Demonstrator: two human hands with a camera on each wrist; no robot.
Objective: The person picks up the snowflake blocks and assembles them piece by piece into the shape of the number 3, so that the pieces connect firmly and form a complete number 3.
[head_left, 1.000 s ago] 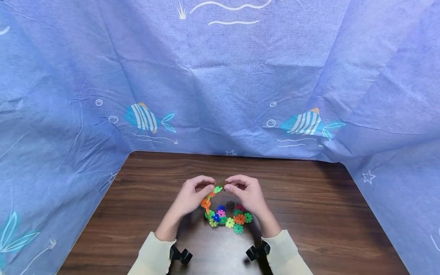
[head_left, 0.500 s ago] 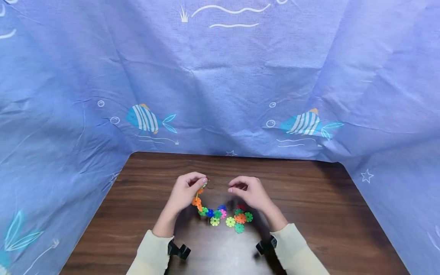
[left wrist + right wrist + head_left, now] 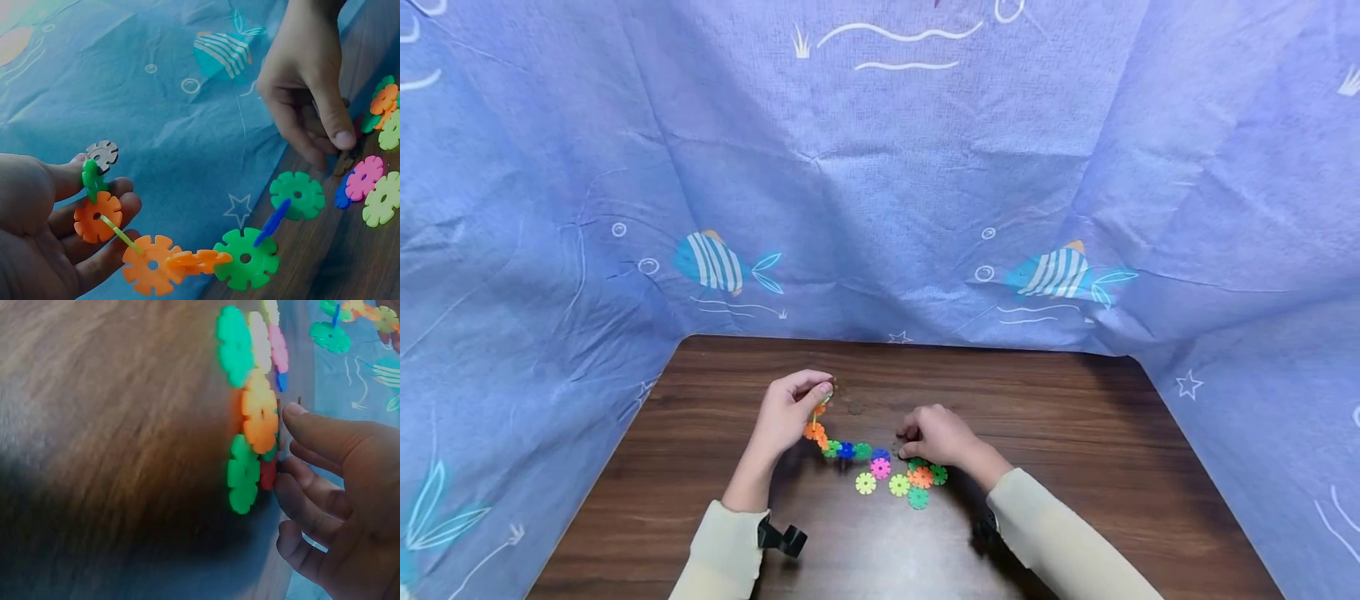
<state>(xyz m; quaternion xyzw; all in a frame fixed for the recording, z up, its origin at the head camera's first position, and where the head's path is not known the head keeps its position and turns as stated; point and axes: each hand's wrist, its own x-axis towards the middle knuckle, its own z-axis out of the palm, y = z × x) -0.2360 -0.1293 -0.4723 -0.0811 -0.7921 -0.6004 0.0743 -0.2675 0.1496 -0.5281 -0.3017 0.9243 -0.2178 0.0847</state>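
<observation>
Hanging from the pinching left hand, disc chain was judged liable to part if jerked, grip of right hand undetermined.

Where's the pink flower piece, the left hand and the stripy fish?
Pink flower piece [image 3: 366, 169]: left wrist view, on its face, just above the centre hole.
Left hand [image 3: 31, 219]: left wrist view, on the palm.
Stripy fish [image 3: 222, 55]: left wrist view, on its striped body.

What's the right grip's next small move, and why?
Probably close the right grip securely on the brown disc by its thumb; a firm hold isn't clear there, while the left grip holds the chain of linked discs.
</observation>
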